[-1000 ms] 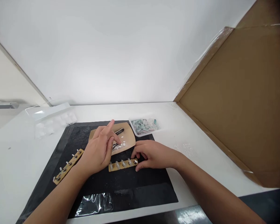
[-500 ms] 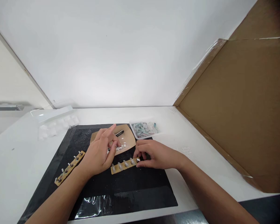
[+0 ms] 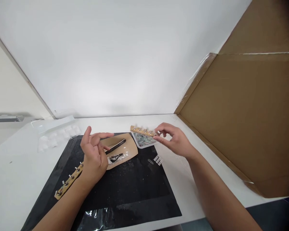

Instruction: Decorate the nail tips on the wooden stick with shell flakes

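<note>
My right hand (image 3: 172, 138) pinches the right end of a tan strip (image 3: 144, 131) with several small clear pieces on metal studs, lifted over a white tub (image 3: 144, 141) of greenish pieces. My left hand (image 3: 95, 152) is raised palm up at the left side of a tan tray (image 3: 132, 147), some fingers extended and some curled; whether it holds anything is hidden. A dark tool (image 3: 117, 146) lies in the tray by small white bits (image 3: 121, 157). A second studded strip (image 3: 68, 182) lies beside my left forearm.
A black mat (image 3: 135, 195) covers part of the white table. Small white pieces (image 3: 158, 159) sit at its right edge. A clear bag of white pieces (image 3: 59, 136) lies back left. A cardboard panel (image 3: 250, 118) stands on the right.
My right hand has lifted the strip off the mat, up and to the right. My left hand has moved left and turned palm up, uncovering more of the tray and dark tool.
</note>
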### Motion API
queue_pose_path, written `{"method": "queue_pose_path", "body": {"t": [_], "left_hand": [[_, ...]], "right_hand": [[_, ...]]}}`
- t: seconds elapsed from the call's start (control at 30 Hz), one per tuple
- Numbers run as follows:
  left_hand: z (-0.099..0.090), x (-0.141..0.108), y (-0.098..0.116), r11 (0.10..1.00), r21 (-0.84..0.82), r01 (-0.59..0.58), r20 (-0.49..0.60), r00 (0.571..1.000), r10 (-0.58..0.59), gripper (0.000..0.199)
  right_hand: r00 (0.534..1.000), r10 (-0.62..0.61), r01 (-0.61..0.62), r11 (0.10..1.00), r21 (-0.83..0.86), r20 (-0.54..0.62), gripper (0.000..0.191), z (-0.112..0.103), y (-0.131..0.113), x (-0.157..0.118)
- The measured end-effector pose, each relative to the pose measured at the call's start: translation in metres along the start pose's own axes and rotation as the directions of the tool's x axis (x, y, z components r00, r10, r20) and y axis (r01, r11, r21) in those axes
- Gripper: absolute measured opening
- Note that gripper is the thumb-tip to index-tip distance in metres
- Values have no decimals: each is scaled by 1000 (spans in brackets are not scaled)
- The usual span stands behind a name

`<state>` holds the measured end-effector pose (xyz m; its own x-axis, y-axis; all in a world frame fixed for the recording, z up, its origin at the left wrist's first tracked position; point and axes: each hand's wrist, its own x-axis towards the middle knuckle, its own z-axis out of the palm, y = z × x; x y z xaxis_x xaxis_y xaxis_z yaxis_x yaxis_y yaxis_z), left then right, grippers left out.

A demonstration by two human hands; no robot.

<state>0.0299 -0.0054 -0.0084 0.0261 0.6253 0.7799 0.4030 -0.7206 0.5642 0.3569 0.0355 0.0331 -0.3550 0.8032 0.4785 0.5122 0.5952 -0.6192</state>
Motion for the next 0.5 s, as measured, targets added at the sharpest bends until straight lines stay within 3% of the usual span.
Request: {"method": "queue_pose_path", "body": {"t": [0.1,0.2,0.37,0.5], "left_hand": [[0,-2,2,1000,-6,-20,18,1000,20,69],[0,-5,4,999,11,-36,83,996,35,64],[2,-6,10,990,85,-112,146,984,99,48],[4,-7,9,985,101,-140,169,978,122,39]], "right_hand": [[944,141,-198,966,-169,-298,33,-20,28,-1],[864,227,-366,896,-252,-449,36,-39,60,-6],[773,346,-555,775,-302,-531,29,-58,102,-20],[749,426,-617,728,-299,-508,20,-60,119,-25]]}}
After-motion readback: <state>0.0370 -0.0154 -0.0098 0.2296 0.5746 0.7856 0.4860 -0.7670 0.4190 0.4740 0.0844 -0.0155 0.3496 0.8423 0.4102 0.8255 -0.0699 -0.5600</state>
